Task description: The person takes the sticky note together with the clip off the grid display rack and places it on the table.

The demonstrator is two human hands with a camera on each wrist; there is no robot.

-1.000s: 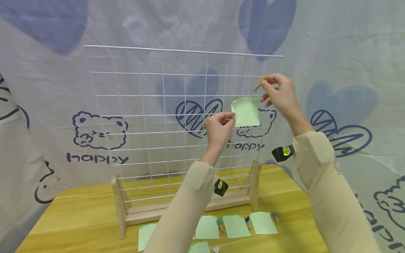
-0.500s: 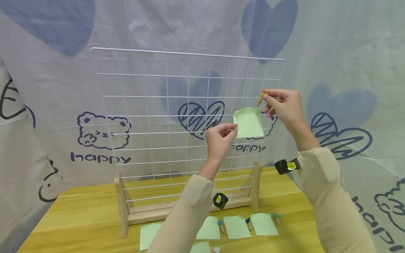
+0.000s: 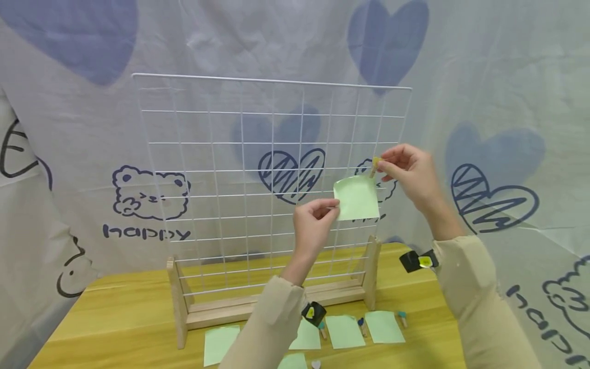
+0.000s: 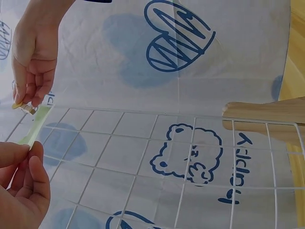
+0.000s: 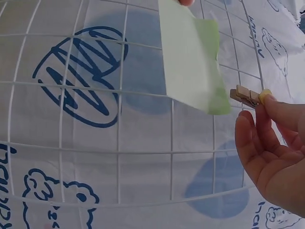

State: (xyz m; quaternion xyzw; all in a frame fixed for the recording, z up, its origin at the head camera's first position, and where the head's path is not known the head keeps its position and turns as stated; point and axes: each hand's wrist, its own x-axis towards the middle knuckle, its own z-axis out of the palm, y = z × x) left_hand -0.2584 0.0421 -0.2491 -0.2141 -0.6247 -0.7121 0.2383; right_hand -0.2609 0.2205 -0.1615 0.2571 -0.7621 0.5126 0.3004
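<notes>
My left hand (image 3: 312, 225) pinches the left edge of a pale green sticky note (image 3: 357, 199) between thumb and fingers. The note stands before the right part of a white wire grid (image 3: 226, 142), its top edge curling a little. My right hand (image 3: 412, 177) pinches a small wooden clothespin (image 3: 374, 167) by its yellow end, close to the note's top right corner. In the right wrist view the clothespin (image 5: 245, 95) points toward the note (image 5: 190, 57), with a small gap between them. The left wrist view shows the note (image 4: 38, 125) nearly edge-on.
The grid stands in a wooden base (image 3: 276, 305) on a yellow wood-grain table (image 3: 115, 307). In front lie several green notes (image 3: 344, 331) and small clothespins (image 3: 403, 319) with coloured ends. A printed cloth (image 3: 207, 41) hangs behind.
Both hands have come down along the grid, the left still pinching the note. The right hand has brought the clothespin from above the note close to its top right corner.
</notes>
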